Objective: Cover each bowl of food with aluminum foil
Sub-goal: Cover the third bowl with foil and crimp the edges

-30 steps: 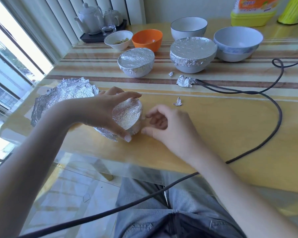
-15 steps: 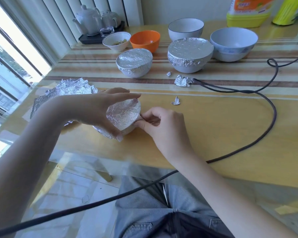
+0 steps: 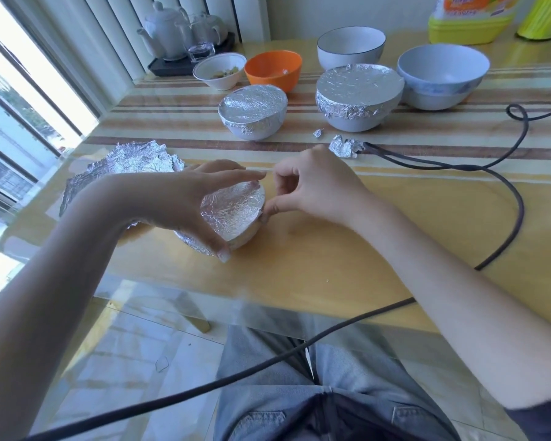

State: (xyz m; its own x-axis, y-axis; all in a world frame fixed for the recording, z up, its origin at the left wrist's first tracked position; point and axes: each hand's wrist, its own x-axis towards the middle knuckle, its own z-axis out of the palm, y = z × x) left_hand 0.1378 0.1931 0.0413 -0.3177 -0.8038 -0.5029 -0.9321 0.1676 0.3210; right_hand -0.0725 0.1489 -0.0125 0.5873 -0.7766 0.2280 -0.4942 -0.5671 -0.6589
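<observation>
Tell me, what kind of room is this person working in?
Probably a home dining or kitchen area: a glass-topped table by a window with vertical blinds, a tea set on a tray, and household bowls, such as an orange bowl.

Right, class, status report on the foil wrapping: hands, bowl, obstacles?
Left hand grips foil-topped bowl. Right hand pinches foil at its rim. Black cable nearby, not blocking.

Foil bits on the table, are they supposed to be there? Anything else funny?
Two torn foil scraps lie loose on the table near the covered bowls, probably leftovers. A black cable also snakes across the table. Nothing looks spilled or broken.
</observation>
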